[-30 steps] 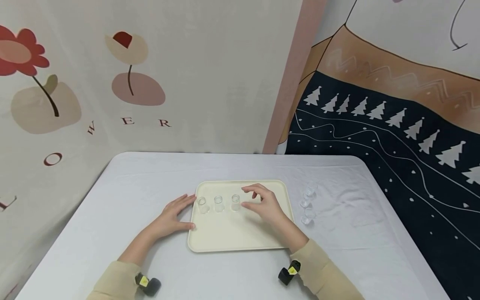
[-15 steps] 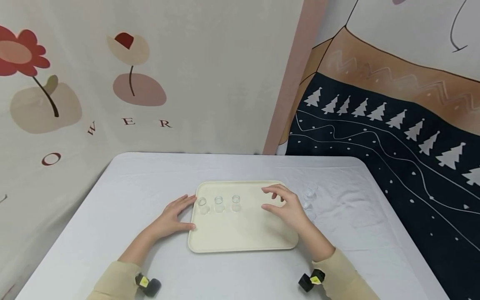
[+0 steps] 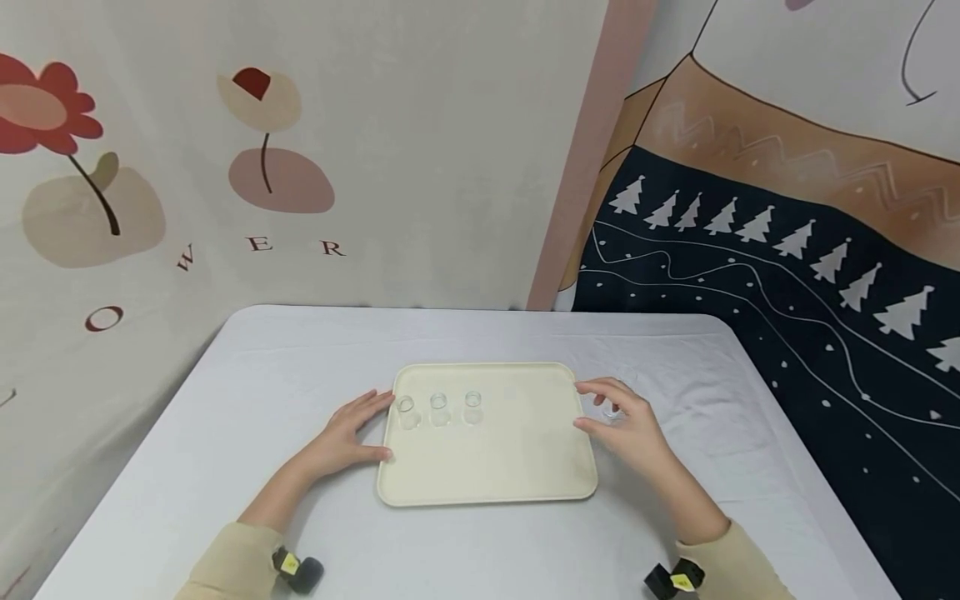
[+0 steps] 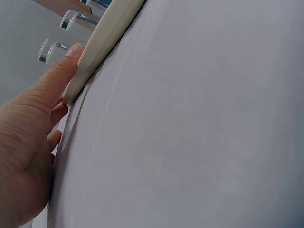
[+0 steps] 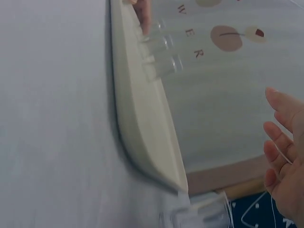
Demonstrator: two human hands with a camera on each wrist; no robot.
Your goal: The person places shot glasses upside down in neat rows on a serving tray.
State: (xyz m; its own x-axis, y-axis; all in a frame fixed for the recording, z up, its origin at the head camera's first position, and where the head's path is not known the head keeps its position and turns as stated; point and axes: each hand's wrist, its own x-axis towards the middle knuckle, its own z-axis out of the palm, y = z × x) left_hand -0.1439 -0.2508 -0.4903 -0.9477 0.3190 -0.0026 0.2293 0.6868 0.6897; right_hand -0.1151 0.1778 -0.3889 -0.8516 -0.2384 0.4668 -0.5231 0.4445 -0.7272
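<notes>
the left hand (image 3: 348,435) is at the left edge of the tray, left of the middle of the head view, its fingers and thumb spread apart and resting against the rim; in the left wrist view its thumb lies along that cream edge; nothing is gripped in it; the right hand (image 3: 630,427) is just right of the tray, right of the middle of the head view, thumb and fingers apart and loosely curved, with nothing between them; the cream tray (image 3: 495,475) lies flat in the lower middle of the frame; on its upper left part three small see-through glasses stand in a row, well apart from the right hand: the left glass (image 3: 407,415) near the left hand's fingertips, the middle glass (image 3: 439,410) and the right glass (image 3: 472,408); another see-through glass (image 3: 611,411) is on the white cloth (image 3: 465,550), partly hidden behind the right hand (too covered to tell if it is touched); at the bottom of the right wrist view, see-through glassware shows near the tray's corner, blurred; beige sleeves (image 3: 228,562) run into the lower left and lower right; a hanging with a red flower (image 3: 41,108) fills the upper left, a dark one with white trees (image 3: 903,313) the right.
</notes>
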